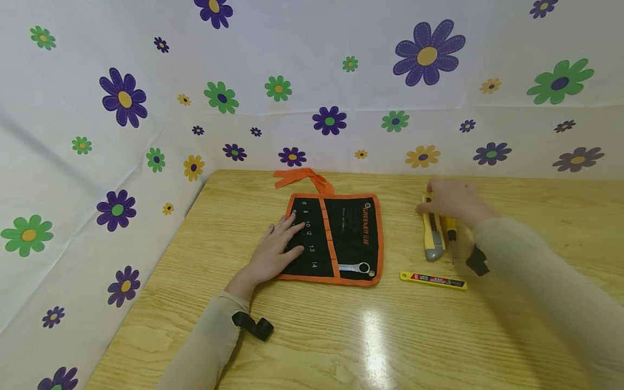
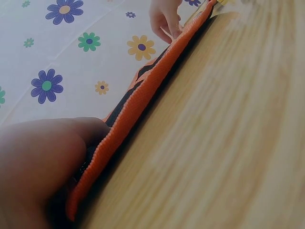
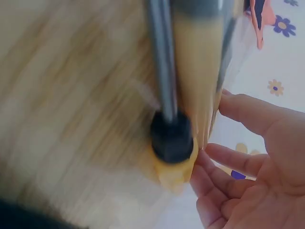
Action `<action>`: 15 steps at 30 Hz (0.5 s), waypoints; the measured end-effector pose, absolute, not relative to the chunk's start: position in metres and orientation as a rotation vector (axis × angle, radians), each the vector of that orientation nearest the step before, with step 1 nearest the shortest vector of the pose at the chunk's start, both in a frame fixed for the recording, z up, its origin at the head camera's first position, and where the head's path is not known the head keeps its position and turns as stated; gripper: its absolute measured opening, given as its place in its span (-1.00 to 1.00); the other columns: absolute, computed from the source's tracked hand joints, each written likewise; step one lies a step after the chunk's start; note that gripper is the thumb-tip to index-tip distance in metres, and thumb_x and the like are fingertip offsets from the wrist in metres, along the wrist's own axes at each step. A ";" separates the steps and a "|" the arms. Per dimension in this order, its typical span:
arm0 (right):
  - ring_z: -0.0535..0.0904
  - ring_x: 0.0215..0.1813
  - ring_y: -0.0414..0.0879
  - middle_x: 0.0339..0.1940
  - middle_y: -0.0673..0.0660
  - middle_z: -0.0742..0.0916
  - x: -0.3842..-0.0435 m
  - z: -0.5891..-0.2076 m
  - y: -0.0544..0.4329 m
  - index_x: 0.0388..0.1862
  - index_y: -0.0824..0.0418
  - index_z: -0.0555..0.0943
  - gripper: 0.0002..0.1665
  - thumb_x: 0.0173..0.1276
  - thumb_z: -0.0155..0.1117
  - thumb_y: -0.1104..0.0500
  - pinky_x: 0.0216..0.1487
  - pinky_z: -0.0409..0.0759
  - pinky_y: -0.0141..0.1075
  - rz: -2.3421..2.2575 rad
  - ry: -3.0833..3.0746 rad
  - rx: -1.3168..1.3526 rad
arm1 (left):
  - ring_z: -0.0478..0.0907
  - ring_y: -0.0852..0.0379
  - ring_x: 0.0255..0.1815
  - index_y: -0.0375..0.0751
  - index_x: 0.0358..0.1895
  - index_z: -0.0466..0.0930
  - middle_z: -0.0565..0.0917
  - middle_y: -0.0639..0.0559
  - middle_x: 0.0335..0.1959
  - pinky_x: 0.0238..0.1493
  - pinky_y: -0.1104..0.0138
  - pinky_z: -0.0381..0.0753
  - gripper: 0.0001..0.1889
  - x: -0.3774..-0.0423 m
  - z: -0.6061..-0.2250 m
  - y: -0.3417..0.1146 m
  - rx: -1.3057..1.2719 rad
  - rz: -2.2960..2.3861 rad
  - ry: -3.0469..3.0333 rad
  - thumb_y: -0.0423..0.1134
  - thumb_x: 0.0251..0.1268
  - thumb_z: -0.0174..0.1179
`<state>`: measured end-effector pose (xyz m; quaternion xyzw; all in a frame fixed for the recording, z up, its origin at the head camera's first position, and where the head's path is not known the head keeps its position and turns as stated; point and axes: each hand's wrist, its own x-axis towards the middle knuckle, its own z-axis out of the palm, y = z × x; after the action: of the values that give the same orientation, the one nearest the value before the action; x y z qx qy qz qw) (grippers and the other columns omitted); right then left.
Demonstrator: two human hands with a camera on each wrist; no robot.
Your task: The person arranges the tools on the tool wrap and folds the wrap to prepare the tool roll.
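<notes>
A black tool pouch (image 1: 351, 222) with orange trim and printed sizes lies flat on the table. My left hand (image 1: 275, 252) rests on its left part, fingers spread. A ring-ended wrench (image 1: 353, 267) pokes out of the pocket at the near side. To the right, my right hand (image 1: 455, 200) is at the far end of a yellow and grey utility knife (image 1: 433, 238). In the right wrist view, thumb and fingertips pinch that end of the knife (image 3: 198, 71). A yellow-handled screwdriver (image 3: 171, 136) with a black collar lies close beside it.
A slim yellow case (image 1: 433, 280) with a printed label lies nearer me, below the knife. The pouch's orange tie strap (image 1: 304, 174) trails toward the back edge. A flower-printed white sheet (image 1: 292, 81) hangs behind and at the left of the wooden table (image 1: 312, 336).
</notes>
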<state>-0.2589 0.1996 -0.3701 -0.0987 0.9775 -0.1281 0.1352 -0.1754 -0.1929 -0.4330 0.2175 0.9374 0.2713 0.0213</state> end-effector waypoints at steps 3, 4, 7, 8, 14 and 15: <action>0.44 -0.35 0.07 -0.36 0.23 0.58 -0.259 -0.373 0.193 0.08 0.48 0.40 -0.30 0.25 0.32 -0.06 -0.24 0.41 -0.06 -0.410 2.822 -0.285 | -0.16 -0.05 0.53 -0.11 0.46 0.21 0.02 -0.10 0.52 0.45 -0.02 -0.24 -0.41 -0.175 -0.432 -0.193 0.678 0.841 2.903 -0.06 0.42 0.07; 0.44 -0.38 0.04 -0.39 0.21 0.56 -0.259 -0.373 0.191 0.08 0.49 0.40 -0.31 0.25 0.33 -0.03 -0.31 0.43 -0.13 -0.416 2.824 -0.297 | -0.16 -0.05 0.53 -0.12 0.45 0.22 0.02 -0.11 0.52 0.45 -0.03 -0.24 -0.41 -0.175 -0.432 -0.193 0.682 0.840 2.904 -0.07 0.42 0.07; 0.46 -0.41 0.01 -0.37 0.25 0.58 -0.257 -0.374 0.186 0.07 0.53 0.41 -0.35 0.25 0.35 0.05 -0.42 0.46 -0.22 -0.479 2.817 -0.346 | -0.17 -0.07 0.53 -0.13 0.45 0.22 0.02 -0.12 0.52 0.44 -0.04 -0.24 -0.40 -0.175 -0.432 -0.193 0.686 0.839 2.906 -0.07 0.41 0.09; 0.49 -0.37 0.04 -0.32 0.31 0.60 -0.256 -0.375 0.185 0.06 0.55 0.41 -0.37 0.25 0.35 0.08 -0.38 0.51 -0.19 -0.502 2.822 -0.372 | -0.17 -0.07 0.53 -0.13 0.45 0.22 0.02 -0.12 0.52 0.44 -0.04 -0.24 -0.40 -0.175 -0.432 -0.192 0.686 0.839 2.905 -0.07 0.41 0.09; 0.54 -0.04 0.30 -0.04 0.53 0.58 -0.244 -0.371 0.183 0.04 0.62 0.42 -0.37 0.21 0.40 0.16 -0.01 0.52 0.09 -0.572 2.833 -0.519 | -0.16 -0.05 0.53 -0.11 0.46 0.22 0.02 -0.10 0.52 0.45 -0.02 -0.24 -0.41 -0.175 -0.431 -0.193 0.674 0.845 2.898 -0.07 0.42 0.06; 0.53 -0.02 0.32 -0.04 0.53 0.58 -0.241 -0.370 0.183 0.04 0.62 0.42 -0.36 0.21 0.40 0.16 0.01 0.51 0.10 -0.571 2.831 -0.532 | -0.16 -0.05 0.53 -0.11 0.46 0.22 0.02 -0.09 0.52 0.45 -0.01 -0.24 -0.41 -0.175 -0.431 -0.193 0.673 0.843 2.898 -0.06 0.42 0.06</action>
<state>-0.2409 0.1833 -0.3703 -0.1801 0.9590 -0.1934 0.1022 -0.1747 -0.1927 -0.4315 0.2175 0.9369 0.2726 0.0246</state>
